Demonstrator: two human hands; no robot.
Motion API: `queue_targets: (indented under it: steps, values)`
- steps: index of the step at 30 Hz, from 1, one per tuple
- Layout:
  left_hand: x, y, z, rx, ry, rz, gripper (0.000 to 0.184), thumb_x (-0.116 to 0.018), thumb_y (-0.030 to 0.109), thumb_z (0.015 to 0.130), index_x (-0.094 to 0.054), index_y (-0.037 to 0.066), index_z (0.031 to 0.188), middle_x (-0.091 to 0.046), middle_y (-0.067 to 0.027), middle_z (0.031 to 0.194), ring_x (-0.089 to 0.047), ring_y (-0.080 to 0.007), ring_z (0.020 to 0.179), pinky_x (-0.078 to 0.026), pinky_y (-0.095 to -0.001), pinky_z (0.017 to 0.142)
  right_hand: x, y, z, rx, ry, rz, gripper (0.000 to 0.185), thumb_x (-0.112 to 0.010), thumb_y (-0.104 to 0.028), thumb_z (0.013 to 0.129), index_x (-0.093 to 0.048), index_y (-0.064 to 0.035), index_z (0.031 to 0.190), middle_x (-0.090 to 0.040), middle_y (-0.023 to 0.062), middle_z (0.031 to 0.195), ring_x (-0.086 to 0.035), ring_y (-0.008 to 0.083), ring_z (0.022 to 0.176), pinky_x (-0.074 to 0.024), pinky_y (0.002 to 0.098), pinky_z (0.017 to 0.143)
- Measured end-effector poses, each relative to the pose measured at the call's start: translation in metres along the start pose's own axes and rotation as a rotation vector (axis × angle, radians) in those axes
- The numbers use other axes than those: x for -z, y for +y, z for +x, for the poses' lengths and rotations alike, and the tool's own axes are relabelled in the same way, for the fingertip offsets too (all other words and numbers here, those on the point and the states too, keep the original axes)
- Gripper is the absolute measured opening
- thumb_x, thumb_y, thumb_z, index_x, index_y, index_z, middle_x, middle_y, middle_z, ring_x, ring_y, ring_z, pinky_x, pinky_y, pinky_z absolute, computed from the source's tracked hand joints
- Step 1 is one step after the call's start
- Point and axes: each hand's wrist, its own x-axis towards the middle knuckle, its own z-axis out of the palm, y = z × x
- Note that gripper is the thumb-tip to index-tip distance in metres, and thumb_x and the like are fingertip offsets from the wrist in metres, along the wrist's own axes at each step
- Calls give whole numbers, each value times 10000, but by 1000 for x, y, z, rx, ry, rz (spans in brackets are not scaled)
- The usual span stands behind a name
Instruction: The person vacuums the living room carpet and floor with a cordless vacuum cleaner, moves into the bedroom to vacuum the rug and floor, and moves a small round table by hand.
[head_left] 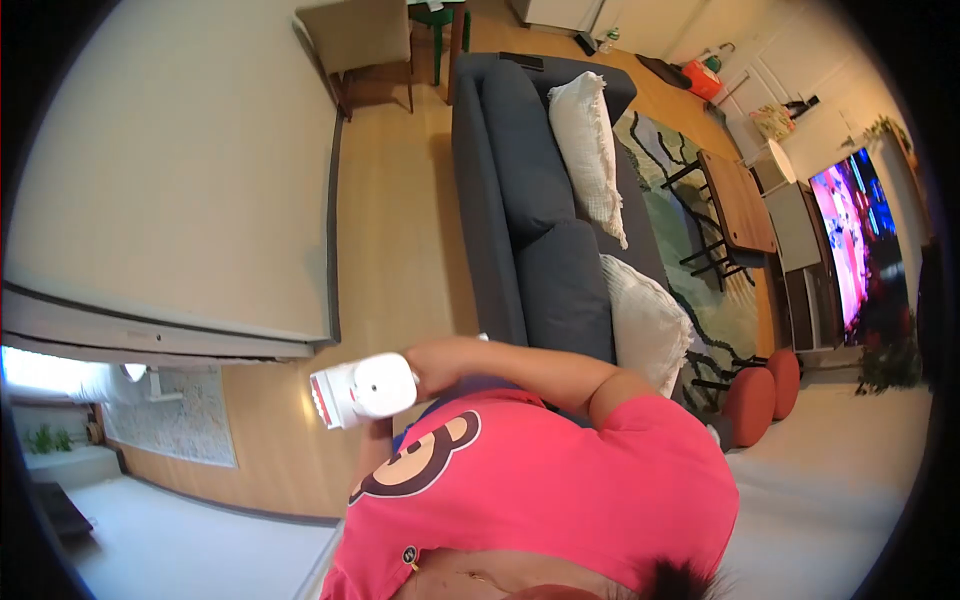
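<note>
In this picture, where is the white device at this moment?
In the head view, the white device is left of centre, below mid-height, just above and left of the animal-face print on the pink shirt.

Bare right arm point(540, 372) comes out of a short bright-pink fabric sleeve point(665, 430), elbow point(603, 388) bent, and cuts sideways across the torso point(560, 480). Right hand point(432, 366) is in a grip out front, fingers mostly hidden. Just a sliver of bare left forearm point(374, 446) shows, left hand's blocked from view.
</note>
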Motion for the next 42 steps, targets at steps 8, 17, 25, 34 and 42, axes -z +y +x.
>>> queue_targets:
  steps: [8, 17, 25, 34, 42]
  values:
    - [67, 59, -28, 92, 94, 147, 476, -450, 392, 885, -412, 66, 1229, -515, -104, 1166, -526, -273, 1033, -447, -424, 877, -93, -30, 72, 129, 44, -70, 606, -746, -354, 620, -552, -114, 1142, -635, 143, 982, -595, 329, 912, -461, 398, 793]
    - [145, 118, -68, 179, 47, 254, 452, -457, 378, 887, -430, 66, 1212, -529, -94, 1146, -536, -260, 1019, -454, -410, 872, -172, -119, 96, 51, 234, -208, 652, -760, -389, 551, -540, -92, 1088, -621, 170, 973, -582, 340, 946, -462, 443, 789]
    - [189, 149, -100, 212, -20, 253, 431, -462, 366, 888, -446, 66, 1198, -541, -86, 1129, -544, -249, 1007, -460, -398, 868, -232, -119, 144, -40, 199, -112, 614, -747, -363, 558, -577, -139, 1104, -632, 117, 1011, -604, 312, 895, -477, 418, 762]
    - [211, 175, -115, 125, -166, 176, 407, -469, 352, 891, -464, 67, 1181, -555, -77, 1110, -553, -236, 994, -467, -384, 864, -265, -116, 161, 22, 286, -96, 384, -736, -351, 607, -682, -82, 875, -663, 140, 839, -627, 276, 731, -495, 390, 654]
    - [221, 182, -132, -35, -336, 59, 386, -475, 340, 892, -480, 67, 1166, -568, -69, 1093, -561, -225, 982, -474, -371, 860, -261, -163, 152, -151, 116, -202, 448, -665, -363, 726, -581, -84, 1066, -615, 166, 1010, -589, 331, 914, -470, 390, 784]
